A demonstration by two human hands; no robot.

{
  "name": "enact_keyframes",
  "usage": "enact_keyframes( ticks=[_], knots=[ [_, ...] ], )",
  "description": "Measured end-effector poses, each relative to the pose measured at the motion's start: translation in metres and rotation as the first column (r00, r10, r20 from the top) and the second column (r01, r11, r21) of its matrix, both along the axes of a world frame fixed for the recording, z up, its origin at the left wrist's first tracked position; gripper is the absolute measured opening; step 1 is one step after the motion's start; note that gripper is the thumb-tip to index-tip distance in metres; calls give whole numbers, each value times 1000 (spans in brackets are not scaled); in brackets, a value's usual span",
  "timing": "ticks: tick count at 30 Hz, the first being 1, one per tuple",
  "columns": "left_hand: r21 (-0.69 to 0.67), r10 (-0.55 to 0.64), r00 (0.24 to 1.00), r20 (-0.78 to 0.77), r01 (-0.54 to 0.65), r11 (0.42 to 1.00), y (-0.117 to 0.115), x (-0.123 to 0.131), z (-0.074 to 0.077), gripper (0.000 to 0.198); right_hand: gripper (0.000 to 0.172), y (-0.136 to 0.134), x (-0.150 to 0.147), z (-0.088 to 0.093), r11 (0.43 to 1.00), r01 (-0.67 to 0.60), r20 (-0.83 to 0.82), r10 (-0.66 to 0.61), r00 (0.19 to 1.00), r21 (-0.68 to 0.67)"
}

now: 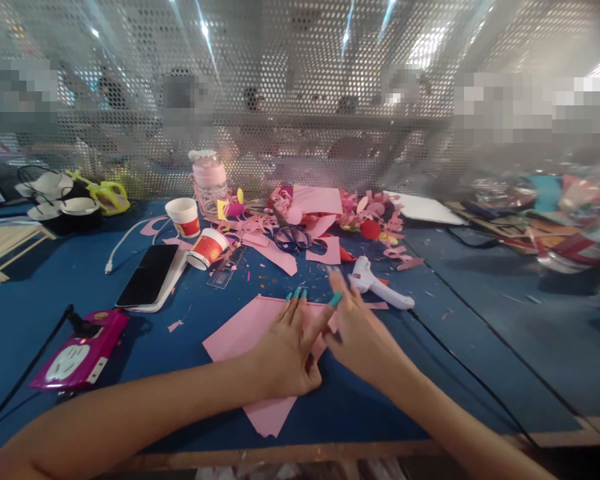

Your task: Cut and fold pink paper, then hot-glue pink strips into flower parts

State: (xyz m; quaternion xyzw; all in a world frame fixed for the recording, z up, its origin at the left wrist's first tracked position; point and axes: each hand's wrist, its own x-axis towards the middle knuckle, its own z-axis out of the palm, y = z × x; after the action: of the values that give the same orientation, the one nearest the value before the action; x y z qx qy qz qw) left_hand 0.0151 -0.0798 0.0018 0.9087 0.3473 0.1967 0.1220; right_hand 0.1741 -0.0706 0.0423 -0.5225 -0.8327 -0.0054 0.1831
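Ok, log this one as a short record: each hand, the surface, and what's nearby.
Left hand: fingers spread on pink sheet
Right hand: near sheet's right side; fingertips blurred
Surface: blue table
Beyond right hand: white glue gun
Left side: phone, magenta power strip
Cups: one upright, one tipped
Back: pink scraps, bottle

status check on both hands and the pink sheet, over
Left hand pressed on pink sheet. Right hand by sheet's right side, partly blurred. White glue gun close by.
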Motion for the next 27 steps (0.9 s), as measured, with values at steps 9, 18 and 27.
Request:
enact_keyframes(
  ticks=[9,18,27],
  knots=[
    [-53,8,999,-31,-9,999,1,2,7,94,52,68,103,-4,938,346,228,-340,912,17],
    [-16,-6,999,-51,5,1000,1,1,10,89,17,65,89,7,961,269,167,-255,952,-70],
    [-14,-5,986,-168,3,1000,2,4,13,72,15,31,20,81,896,-376,182,421,889,-234]
  ],
)
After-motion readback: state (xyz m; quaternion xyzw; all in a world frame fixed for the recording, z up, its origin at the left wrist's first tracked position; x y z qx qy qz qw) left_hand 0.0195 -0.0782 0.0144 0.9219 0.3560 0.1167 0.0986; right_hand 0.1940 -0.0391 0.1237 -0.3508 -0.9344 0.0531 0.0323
